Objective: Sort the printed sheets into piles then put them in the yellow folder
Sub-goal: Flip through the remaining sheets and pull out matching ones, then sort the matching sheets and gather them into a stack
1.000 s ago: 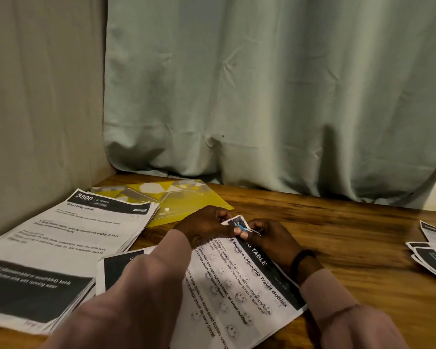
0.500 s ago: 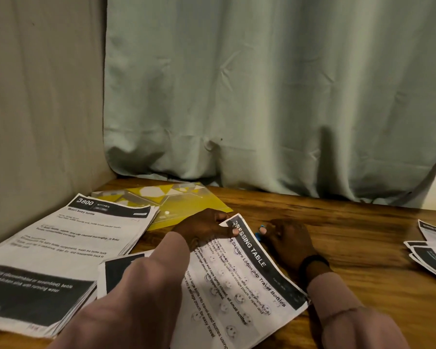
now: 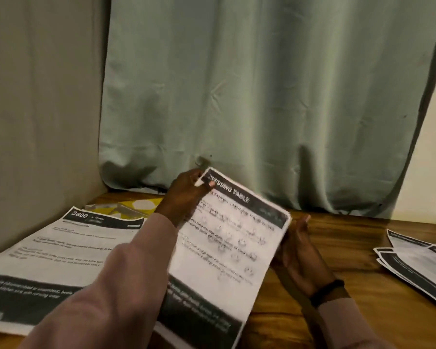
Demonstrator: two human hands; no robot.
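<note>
The lifted sheets are thin printed paper, light and floppy, so they will sag and fan apart unless held by two edges or squared up; I judge the best hold is a pinch at the far top corner with the other side propped along the opposite long edge, which is roughly how they are held. The left hand pinches the far left corner, thumb over the dark header band. The right hand lies with fingers straight, palm against the right edge, steadying it without curling round. How many sheets are in this bundle I cannot tell; the near end looks like more than one layer.

The top sheet is white with a black header reading "DRESSING TABLE", rows of small round pictures and text lines, and a black band near its foot. It is tilted up off the counter, blurred by motion.

To the left lies a thick pile headed "3800 KITCHEN", flat on the counter. At the far left, partly hidden behind that pile and the left arm, is the yellow folder. On the right edge a smaller fanned pile rests well apart from the hands. Sorting looks unfinished, and the folder is not yet filled
</note>
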